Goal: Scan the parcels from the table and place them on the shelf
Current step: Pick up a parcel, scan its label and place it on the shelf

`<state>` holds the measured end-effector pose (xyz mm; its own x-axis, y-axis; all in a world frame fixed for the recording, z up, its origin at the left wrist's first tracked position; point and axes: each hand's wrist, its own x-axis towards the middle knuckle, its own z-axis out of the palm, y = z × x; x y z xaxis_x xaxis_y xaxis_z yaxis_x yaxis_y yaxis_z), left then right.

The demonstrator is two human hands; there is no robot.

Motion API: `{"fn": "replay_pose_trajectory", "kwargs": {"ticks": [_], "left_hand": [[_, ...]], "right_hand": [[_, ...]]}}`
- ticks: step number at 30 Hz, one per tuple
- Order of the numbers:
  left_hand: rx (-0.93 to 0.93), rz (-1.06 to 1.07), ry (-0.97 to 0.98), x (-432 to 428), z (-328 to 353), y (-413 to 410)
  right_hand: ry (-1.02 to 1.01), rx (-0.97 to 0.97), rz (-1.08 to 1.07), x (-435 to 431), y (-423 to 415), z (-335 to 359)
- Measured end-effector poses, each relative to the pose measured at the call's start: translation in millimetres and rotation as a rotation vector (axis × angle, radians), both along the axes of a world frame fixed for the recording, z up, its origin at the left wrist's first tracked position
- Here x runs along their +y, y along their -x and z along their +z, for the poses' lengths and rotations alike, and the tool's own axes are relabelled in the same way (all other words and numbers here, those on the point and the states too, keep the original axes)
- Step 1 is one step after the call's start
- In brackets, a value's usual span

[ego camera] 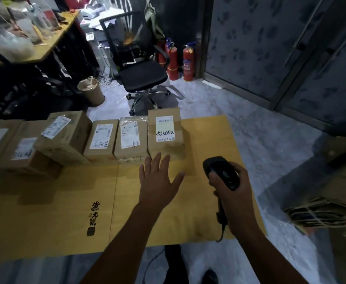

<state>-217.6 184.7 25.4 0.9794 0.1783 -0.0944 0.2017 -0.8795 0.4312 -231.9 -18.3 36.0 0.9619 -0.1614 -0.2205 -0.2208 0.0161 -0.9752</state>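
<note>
right hand [232, 188] clamped round black handheld barcode scanner [222, 173], nose toward labels. left hand [157, 179] spread flat, reaching rightmost brown cardboard parcel [165, 134], label up for scanning, on yellow table [51, 212].

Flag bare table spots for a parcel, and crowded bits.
Free: near half of the table, between the parcel row and the front edge, left of the left hand. Also the far right corner, beside the rightmost parcel, beyond the scanner in the right hand. Crowded: far edge, left to centre.
</note>
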Motion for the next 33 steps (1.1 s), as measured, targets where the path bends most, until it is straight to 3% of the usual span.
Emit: {"fn": "replay_pose_trajectory", "kwargs": {"ticks": [9,13,15,24,33], "left_hand": [[-0.132,-0.111,-0.021,49,-50,-138],[0.041,-0.164,-0.074,55,-71,-169],[0.033,-0.167,-0.083,55,-82,-172],[0.013,-0.107,-0.108,27,-87,-141],[0.079,-0.021,-0.091,-65,-76,0]], "right_hand": [[0.119,0.103,0.000,31,-51,-26],[0.118,0.143,-0.011,38,-60,-37],[0.123,0.155,-0.017,38,-63,-39],[0.089,0.161,0.060,17,-76,-46],[0.015,0.195,0.186,-37,-38,-48]]}}
